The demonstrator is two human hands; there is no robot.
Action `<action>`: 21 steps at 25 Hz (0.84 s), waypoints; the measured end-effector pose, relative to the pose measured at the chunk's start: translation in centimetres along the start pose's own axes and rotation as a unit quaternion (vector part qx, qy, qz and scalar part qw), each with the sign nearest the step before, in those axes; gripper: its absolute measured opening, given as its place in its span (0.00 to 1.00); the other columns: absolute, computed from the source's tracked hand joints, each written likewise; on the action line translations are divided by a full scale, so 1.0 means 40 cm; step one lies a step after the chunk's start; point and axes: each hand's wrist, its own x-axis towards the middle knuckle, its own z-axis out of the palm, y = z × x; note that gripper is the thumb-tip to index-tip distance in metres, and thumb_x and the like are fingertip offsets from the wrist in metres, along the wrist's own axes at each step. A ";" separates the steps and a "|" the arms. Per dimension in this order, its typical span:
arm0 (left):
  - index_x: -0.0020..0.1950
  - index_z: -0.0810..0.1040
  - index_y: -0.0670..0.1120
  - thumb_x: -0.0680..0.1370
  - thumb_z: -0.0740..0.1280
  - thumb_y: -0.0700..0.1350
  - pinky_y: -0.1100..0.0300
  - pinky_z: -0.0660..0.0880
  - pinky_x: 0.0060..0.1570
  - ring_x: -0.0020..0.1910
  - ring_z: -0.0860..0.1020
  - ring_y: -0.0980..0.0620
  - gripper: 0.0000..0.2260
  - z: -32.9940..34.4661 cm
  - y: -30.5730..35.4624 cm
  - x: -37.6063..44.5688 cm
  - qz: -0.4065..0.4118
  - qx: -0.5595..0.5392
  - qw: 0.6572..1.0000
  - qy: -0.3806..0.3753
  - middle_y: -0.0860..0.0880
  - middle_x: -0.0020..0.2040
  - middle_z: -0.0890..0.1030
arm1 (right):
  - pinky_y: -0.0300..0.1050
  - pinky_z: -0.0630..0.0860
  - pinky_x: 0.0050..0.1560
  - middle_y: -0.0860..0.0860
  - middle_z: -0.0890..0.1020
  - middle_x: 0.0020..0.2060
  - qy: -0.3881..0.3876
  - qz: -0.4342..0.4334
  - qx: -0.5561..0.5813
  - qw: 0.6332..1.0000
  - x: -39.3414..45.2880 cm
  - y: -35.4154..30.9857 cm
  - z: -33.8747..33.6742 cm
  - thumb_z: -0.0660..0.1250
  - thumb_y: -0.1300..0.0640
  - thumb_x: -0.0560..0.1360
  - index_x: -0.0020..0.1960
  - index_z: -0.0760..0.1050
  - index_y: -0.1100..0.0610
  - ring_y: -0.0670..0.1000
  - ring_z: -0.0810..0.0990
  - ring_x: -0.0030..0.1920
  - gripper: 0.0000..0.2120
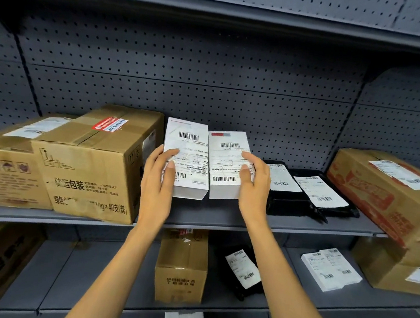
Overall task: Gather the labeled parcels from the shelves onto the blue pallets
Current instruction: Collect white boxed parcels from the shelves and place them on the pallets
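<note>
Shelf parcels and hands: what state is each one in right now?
Left white box: on the shelf, gripped by the left hand.
Right white box: beside it, gripped by the right hand.
Black bags: lying flat, untouched.
Big carton: taped shut.

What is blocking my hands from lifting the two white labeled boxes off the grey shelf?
Nothing visible. The left hand and right hand already touch the two white labeled boxes, and the grey shelf edge in front of them is open.
</note>
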 end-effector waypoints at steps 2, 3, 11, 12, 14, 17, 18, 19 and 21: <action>0.70 0.77 0.46 0.86 0.57 0.47 0.73 0.61 0.70 0.73 0.65 0.68 0.16 -0.036 0.023 -0.008 0.018 -0.004 1.000 0.012 0.48 0.74 0.70 | 0.51 0.67 0.72 0.50 0.75 0.65 0.009 -0.027 0.010 1.000 -0.027 -0.039 0.001 0.59 0.62 0.83 0.64 0.76 0.51 0.53 0.70 0.69 0.14; 0.71 0.77 0.46 0.86 0.57 0.47 0.73 0.60 0.70 0.73 0.64 0.69 0.16 -0.059 0.034 -0.014 0.024 -0.002 1.000 0.016 0.47 0.75 0.70 | 0.50 0.68 0.71 0.50 0.75 0.65 0.011 -0.038 0.013 0.999 -0.042 -0.062 0.005 0.59 0.62 0.83 0.64 0.76 0.51 0.53 0.70 0.69 0.14; 0.70 0.77 0.47 0.87 0.57 0.43 0.60 0.64 0.75 0.76 0.68 0.53 0.15 -0.284 0.093 -0.112 0.032 0.005 0.997 0.073 0.46 0.74 0.72 | 0.55 0.68 0.70 0.46 0.76 0.62 0.000 -0.100 0.055 0.993 -0.181 -0.213 0.088 0.59 0.59 0.81 0.61 0.78 0.51 0.50 0.72 0.66 0.13; 0.70 0.77 0.47 0.87 0.57 0.42 0.62 0.63 0.74 0.76 0.67 0.53 0.15 -0.316 0.100 -0.126 0.030 0.010 0.996 0.080 0.46 0.74 0.72 | 0.56 0.68 0.70 0.45 0.76 0.62 -0.001 -0.108 0.061 0.992 -0.199 -0.228 0.099 0.59 0.59 0.81 0.61 0.77 0.50 0.50 0.72 0.66 0.13; 0.70 0.77 0.47 0.87 0.57 0.41 0.65 0.62 0.74 0.76 0.67 0.53 0.15 -0.380 0.112 -0.154 0.033 0.027 0.994 0.098 0.46 0.74 0.72 | 0.59 0.68 0.70 0.45 0.76 0.61 -0.004 -0.124 0.071 0.990 -0.231 -0.258 0.124 0.59 0.60 0.81 0.60 0.77 0.50 0.50 0.73 0.66 0.13; 0.70 0.77 0.46 0.87 0.58 0.40 0.60 0.63 0.75 0.77 0.67 0.51 0.15 -0.475 0.119 -0.190 0.037 0.043 0.990 0.125 0.45 0.74 0.72 | 0.61 0.69 0.67 0.46 0.76 0.61 -0.024 -0.134 0.099 0.986 -0.277 -0.300 0.176 0.59 0.60 0.81 0.60 0.77 0.51 0.51 0.73 0.65 0.12; 0.70 0.77 0.45 0.86 0.58 0.40 0.58 0.64 0.75 0.76 0.67 0.51 0.14 -0.503 0.119 -0.200 0.038 0.046 0.990 0.131 0.45 0.74 0.72 | 0.61 0.70 0.67 0.45 0.76 0.61 -0.030 -0.136 0.106 0.985 -0.295 -0.313 0.195 0.59 0.60 0.80 0.59 0.77 0.51 0.51 0.73 0.65 0.12; 0.70 0.76 0.45 0.86 0.58 0.40 0.56 0.64 0.76 0.76 0.68 0.50 0.14 -0.536 0.118 -0.213 0.039 0.052 0.988 0.138 0.45 0.74 0.72 | 0.60 0.70 0.67 0.45 0.76 0.61 -0.038 -0.139 0.112 0.983 -0.317 -0.327 0.218 0.59 0.61 0.80 0.59 0.77 0.51 0.51 0.73 0.65 0.12; 0.70 0.76 0.44 0.86 0.58 0.41 0.52 0.65 0.76 0.76 0.68 0.49 0.14 -0.602 0.120 -0.238 0.040 0.064 0.985 0.152 0.46 0.74 0.72 | 0.58 0.69 0.68 0.46 0.76 0.61 -0.056 -0.145 0.122 0.980 -0.366 -0.355 0.265 0.59 0.62 0.80 0.59 0.78 0.53 0.50 0.73 0.65 0.12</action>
